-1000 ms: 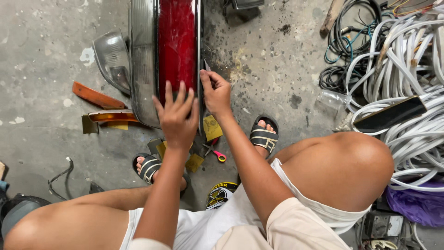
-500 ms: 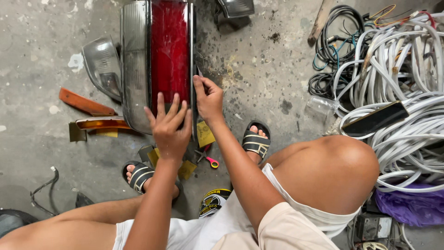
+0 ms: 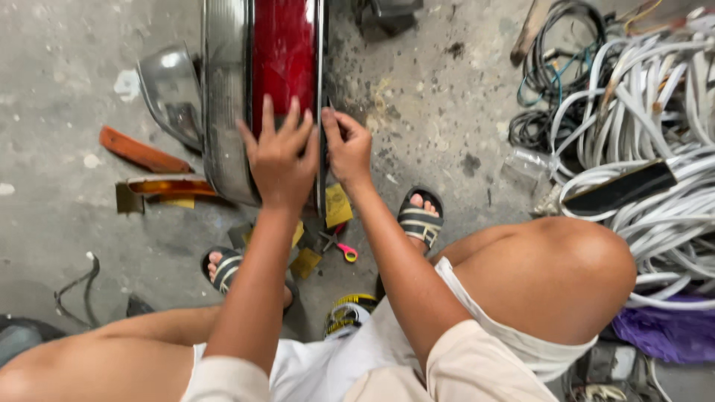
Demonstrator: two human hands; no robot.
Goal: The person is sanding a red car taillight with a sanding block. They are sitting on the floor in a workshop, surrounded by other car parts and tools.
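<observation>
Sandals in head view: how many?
2. One sandal sits right of the right hand, below the red lamp. The other sandal lies beneath the left forearm, partly hidden. None else shows.

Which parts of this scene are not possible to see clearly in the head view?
- Red tail lamp: its far end is cut off by the top edge.
- Lamp's near end: covered by the left hand.
- Right hand: whether its fingers pinch a tool at the lamp's edge is too small to tell.
- Cable pile: cut off at right.
</observation>
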